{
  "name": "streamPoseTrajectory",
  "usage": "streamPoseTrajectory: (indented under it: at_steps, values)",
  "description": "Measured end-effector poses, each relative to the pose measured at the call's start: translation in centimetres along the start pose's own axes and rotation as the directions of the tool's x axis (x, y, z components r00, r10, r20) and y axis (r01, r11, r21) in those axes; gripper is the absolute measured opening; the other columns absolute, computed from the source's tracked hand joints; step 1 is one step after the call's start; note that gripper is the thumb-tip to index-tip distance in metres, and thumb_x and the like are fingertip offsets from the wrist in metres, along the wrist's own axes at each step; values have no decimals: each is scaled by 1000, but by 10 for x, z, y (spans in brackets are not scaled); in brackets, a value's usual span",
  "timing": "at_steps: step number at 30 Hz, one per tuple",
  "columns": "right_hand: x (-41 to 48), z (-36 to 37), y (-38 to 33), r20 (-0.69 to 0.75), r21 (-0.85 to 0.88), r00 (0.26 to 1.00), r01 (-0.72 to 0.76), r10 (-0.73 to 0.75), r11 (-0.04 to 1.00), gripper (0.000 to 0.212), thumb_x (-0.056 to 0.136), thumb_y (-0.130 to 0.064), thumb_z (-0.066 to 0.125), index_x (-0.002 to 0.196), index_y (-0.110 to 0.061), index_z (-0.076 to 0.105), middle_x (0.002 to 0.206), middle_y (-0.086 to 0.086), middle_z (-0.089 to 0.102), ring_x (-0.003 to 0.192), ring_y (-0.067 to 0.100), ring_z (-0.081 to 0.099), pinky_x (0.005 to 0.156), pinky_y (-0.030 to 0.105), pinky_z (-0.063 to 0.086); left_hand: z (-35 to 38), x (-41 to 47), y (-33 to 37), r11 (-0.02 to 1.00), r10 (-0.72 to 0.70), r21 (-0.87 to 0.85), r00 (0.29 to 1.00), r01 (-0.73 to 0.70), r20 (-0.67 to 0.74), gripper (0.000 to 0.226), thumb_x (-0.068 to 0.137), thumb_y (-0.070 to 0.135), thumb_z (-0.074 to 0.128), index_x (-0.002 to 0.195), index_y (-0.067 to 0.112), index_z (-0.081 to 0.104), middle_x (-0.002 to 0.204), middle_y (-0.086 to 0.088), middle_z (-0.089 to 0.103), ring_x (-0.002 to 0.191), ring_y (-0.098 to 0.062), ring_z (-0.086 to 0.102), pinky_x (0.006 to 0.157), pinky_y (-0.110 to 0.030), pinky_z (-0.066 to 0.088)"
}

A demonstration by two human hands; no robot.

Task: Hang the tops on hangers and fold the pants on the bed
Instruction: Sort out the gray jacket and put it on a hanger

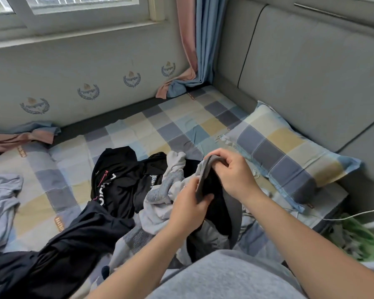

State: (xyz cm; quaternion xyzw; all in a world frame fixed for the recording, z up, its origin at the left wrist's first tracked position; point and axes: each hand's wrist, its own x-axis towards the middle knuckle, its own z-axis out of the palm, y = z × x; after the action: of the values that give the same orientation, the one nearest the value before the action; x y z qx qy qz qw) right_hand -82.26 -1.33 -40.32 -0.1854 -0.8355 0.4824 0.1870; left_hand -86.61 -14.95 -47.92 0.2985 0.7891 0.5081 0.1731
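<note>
Two bare hands work over a bed with a checked sheet (181,126). The left hand (188,207) and right hand (233,175) both pinch the grey ribbed band of a dark garment (218,208). It is held above a heap containing a black top with white lettering (117,180) and a pale grey garment (173,169). A checked pillow (289,152) lies along the bed's headboard edge. A pale blue garment (2,197) lies at the left edge.
</note>
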Motion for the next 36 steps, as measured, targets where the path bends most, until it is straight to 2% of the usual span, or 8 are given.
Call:
streamPoseTrajectory:
  at_steps: [4,9,14,18,22,25,31,36]
  values:
    - [-26,-49,26,117,-6,990,-81,81,997,16,85,-14,76,77,-25,67,65,-14,65,61,-1,56,61,14,43,32,-18,3,994,-106,-12,980,105,-169,31,99,13,54,73,31,49,62,14,51,65,-11,45,59,-24,35]
    - [-63,-113,36,342,-106,929,-110,140,988,10,81,-20,83,80,-21,72,73,0,70,63,1,56,63,14,43,56,-51,42,979,-204,-44,926,201,-318,25,93,3,51,79,22,60,66,8,58,62,-3,48,58,-19,36]
    - [-88,-153,-4,368,35,929,-65,48,997,11,86,-10,76,79,-18,74,66,-7,68,64,4,58,68,21,45,59,-109,86,970,-211,51,929,237,-303,19,98,17,60,79,21,59,59,10,49,57,-7,42,55,-25,31]
    - [-90,-170,-44,439,157,894,18,-86,987,6,89,-17,74,86,-17,79,79,16,71,72,29,60,74,39,48,42,-148,95,964,-221,63,912,257,-345,20,98,16,61,79,21,55,68,2,52,65,-14,47,64,-31,40]
    - [-89,-175,-74,441,227,887,38,-137,973,23,95,-26,66,85,-8,75,77,32,61,71,24,52,72,35,40,25,-167,79,896,-399,26,830,443,-389,12,97,17,62,86,16,57,77,-6,62,74,-23,58,64,-32,43]
    - [-90,-172,-91,420,248,895,45,-150,968,30,97,-25,63,75,-5,69,63,20,45,64,23,43,65,34,36,19,-186,65,846,-505,-45,770,532,-391,23,98,22,62,84,6,54,69,-5,55,66,-21,50,59,-31,36]
    - [-79,-137,-118,259,225,953,98,-156,969,53,100,-30,59,79,17,47,65,9,41,61,24,38,60,32,34,-39,-192,92,897,-442,-198,831,396,-338,25,102,28,55,85,14,67,71,6,60,69,-11,54,69,-35,43]
    - [-89,-87,-133,189,141,978,64,-91,988,13,100,-12,56,90,-16,63,77,-4,64,66,4,57,67,25,49,-100,-204,156,822,-444,-509,848,256,-290,27,106,25,48,102,10,71,100,-4,76,94,-17,71,88,-30,54]
